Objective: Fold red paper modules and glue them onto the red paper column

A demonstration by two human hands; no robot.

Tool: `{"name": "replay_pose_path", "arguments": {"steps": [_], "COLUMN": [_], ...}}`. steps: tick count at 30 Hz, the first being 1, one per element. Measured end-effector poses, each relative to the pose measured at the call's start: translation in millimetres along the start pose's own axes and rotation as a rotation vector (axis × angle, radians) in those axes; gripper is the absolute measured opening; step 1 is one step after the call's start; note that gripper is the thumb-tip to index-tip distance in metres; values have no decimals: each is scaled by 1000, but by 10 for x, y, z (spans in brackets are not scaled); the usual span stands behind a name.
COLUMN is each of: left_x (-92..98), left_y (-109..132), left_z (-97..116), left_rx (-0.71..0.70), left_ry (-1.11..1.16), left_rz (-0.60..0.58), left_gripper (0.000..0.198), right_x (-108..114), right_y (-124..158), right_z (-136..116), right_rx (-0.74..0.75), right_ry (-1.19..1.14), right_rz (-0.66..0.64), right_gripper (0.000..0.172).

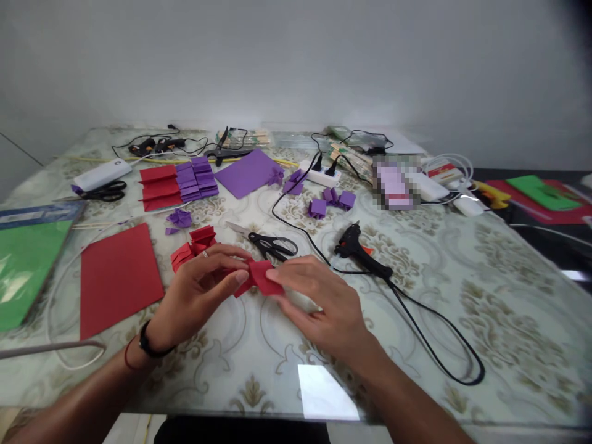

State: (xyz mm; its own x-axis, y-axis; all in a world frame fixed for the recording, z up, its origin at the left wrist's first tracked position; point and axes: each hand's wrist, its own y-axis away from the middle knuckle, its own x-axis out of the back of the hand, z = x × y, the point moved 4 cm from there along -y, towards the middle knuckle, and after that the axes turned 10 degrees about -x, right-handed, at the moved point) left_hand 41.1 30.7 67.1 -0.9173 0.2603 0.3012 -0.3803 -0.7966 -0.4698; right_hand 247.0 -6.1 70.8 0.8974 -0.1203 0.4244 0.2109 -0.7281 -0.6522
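Handheld red paper (261,277) — green-filled packet (32,217)

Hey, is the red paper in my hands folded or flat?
Folded: between left hand and right hand, the red paper shows angled faces.

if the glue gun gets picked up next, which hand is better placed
Probably the right hand: it is nearer the glue gun, which lies on its side. The left hand is farther across; both hold red paper.
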Motion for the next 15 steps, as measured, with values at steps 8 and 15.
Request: {"name": "replay_pose_path", "arguments": {"steps": [8, 15], "left_x": [-56, -134], "left_y": [67, 97], "left_z": [-31, -43], "left_rx": [6, 162], "left_ry": [108, 247], "left_rz": [125, 135], "left_gripper": [16, 25], "right_x": [-133, -206], "right_y": [110, 143], "right_z": [241, 336], "right_rx": [-563, -901], "right_ry": [-333, -523], "right_rz": [-20, -134], "right_gripper": [24, 25]}}
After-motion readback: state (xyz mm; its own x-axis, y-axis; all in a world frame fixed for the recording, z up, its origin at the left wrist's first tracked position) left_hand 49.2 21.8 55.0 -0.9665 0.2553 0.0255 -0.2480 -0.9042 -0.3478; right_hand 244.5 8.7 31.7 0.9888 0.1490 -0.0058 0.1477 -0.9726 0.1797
